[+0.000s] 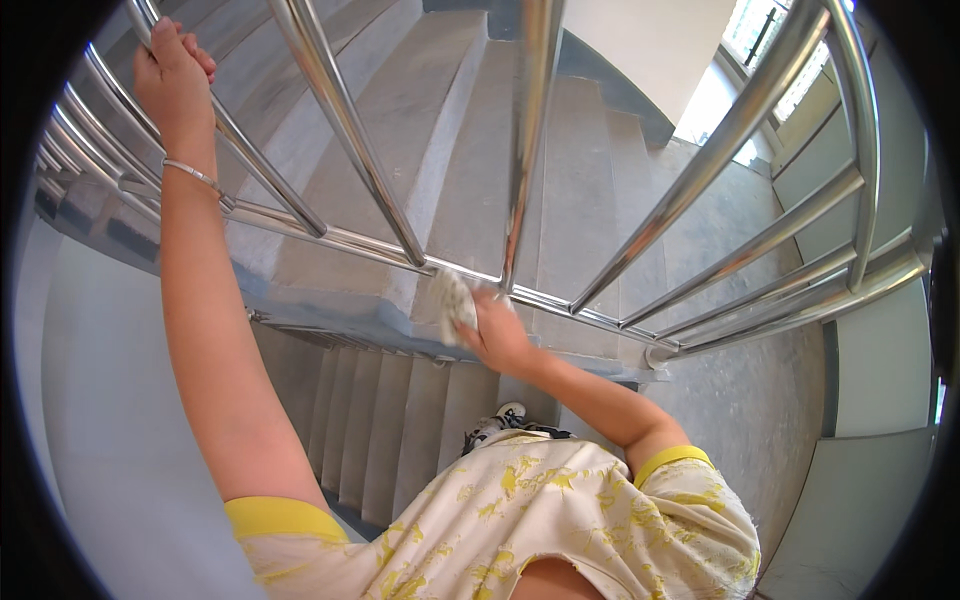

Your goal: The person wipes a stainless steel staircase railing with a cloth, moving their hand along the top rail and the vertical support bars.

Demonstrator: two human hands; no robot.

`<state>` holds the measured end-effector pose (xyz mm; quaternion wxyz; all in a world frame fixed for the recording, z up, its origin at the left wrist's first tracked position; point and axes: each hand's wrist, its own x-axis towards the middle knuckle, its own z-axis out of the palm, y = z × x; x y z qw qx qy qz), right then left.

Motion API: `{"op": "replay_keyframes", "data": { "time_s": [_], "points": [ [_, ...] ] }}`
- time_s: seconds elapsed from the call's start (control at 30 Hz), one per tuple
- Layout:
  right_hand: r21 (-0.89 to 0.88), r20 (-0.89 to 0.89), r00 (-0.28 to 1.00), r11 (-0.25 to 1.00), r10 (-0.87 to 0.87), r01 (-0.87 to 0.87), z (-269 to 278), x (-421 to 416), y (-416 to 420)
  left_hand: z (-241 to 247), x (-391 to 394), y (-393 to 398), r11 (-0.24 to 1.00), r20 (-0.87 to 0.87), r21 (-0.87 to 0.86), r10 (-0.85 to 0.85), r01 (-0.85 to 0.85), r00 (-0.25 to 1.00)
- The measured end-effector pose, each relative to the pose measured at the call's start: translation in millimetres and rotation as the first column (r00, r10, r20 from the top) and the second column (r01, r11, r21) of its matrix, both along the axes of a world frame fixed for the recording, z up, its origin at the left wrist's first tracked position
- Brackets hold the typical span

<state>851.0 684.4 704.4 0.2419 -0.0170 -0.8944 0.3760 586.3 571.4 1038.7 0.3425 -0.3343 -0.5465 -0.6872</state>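
Observation:
My left hand (174, 64) is wrapped around an upright metal bar (142, 16) of the stair railing at the upper left. Low on the railing, my right hand (499, 330) grips a crumpled, pale cloth (452, 304) with dark marks. Hand and cloth are blurred. They are at the shiny bottom rail (360, 246), close to the foot of a thick upright post (529, 150). A second upright bar (352, 142) meets the rail just left of the cloth.
Beyond the railing, concrete steps (420, 105) rise. A lower flight of stairs (375, 420) lies below, where a shoe (511, 411) shows. More curved railing (870, 135) closes the right side, beside a grey landing (720, 420). A pale wall (112, 390) stands at left.

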Motion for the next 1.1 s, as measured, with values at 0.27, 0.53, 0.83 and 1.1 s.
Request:
{"op": "replay_keyframes", "data": {
  "time_s": [0.27, 0.53, 0.83, 1.1],
  "points": [
    [-0.777, -0.005, 0.917, 0.579, -0.399, 0.248, 34.9, 115.7, 54.0, -34.5, 55.7, 8.6, 0.901, -0.548, 0.086, 0.399, -0.425, 0.735],
    [-0.746, -0.604, 0.480, 0.663, -0.636, -0.061, 180.3, 118.8, 129.1, -63.0, 161.5, 101.1, 0.848, -0.239, -0.196, -0.528, 0.493, 0.815],
    [-0.244, -0.749, 0.504, 0.886, -0.431, 0.395, 235.5, 50.6, 115.5, -62.2, 193.0, 133.7, 0.720, 0.182, 0.008, -0.684, 0.694, 0.707],
    [-0.279, -0.473, 0.686, 0.833, -0.553, 0.478, 15.5, 61.1, 92.3, -63.1, 199.4, 136.8, 0.777, 0.160, 0.026, -0.624, 0.629, 0.765]
  ]
}}
